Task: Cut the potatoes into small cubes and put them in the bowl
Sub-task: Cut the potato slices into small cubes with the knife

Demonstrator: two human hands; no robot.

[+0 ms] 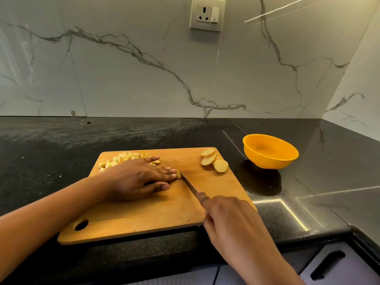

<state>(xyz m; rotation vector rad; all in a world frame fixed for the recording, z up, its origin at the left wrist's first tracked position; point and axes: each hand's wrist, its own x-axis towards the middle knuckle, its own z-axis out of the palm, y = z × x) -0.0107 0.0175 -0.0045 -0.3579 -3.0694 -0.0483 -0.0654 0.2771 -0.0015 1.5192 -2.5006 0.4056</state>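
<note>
Your left hand lies flat on the wooden cutting board. Its fingers are stretched straight and press down on a potato piece. Only a small pale-yellow edge of that piece shows past your fingertips.

Your right hand is wrapped around the handle of the knife, with the forefinger laid along the back of the blade. The handle itself is hidden inside your grip. The blade runs diagonally across the board, and its tip sits right against the potato piece at your left fingertips. Your two hands are apart, with the blade bridging the gap between them.

Behind your left hand, at the board's far left corner, is a heap of potato cubes. They are small, pale yellow and uneven, and some have tan skin on one face. At the far right corner is a short row of potato slices. These are round and thick with cream-coloured cut faces and brown-tan rims, and they overlap and lean on one another.

The orange bowl stands on the black worktop just beyond the board's far right corner, not touching it. A wall socket is set in the marble-patterned wall behind.
</note>
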